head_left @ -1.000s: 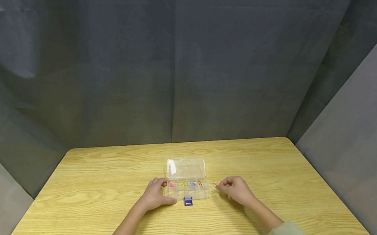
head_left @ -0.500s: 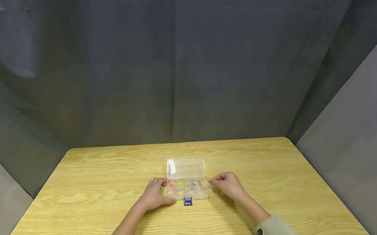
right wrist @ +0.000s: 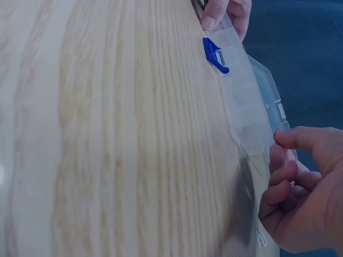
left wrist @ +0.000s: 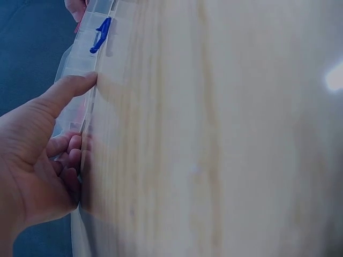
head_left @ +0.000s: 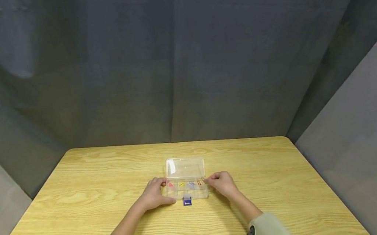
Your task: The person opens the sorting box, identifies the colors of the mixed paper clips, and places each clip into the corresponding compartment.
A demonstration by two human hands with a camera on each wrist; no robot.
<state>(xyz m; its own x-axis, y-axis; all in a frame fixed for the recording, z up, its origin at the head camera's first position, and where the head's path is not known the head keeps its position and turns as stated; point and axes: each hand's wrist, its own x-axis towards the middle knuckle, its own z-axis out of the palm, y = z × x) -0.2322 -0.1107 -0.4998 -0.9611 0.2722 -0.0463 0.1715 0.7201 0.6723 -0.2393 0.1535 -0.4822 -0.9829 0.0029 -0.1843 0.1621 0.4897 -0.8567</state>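
A clear plastic compartment box (head_left: 198,194) lies on the table, its clear lid (head_left: 185,167) flipped open at the back. Pink, yellow, blue and red clips lie in separate compartments of the back row, among them the yellow clips (head_left: 181,184) and a red paper clip (head_left: 199,182). My left hand (head_left: 154,194) grips the box's left end, thumb at the front edge and fingers bent against the end. Above the box's back right corner, my right hand (head_left: 223,183) pinches another reddish paper clip (head_left: 203,179) between thumb and index finger; only a bit of it shows in the right wrist view.
A blue latch (head_left: 187,201) sticks out from the box's front edge. Beneath the right hand, a small pale clip-like loop (right wrist: 261,238) lies on the wood-grain table (head_left: 113,175). Dark cloth (head_left: 172,78) hangs behind the table's far edge.
My right hand has moved left from beside the box to its back right corner, carrying the pinched paper clip. The left hand and box have stayed nearly still.
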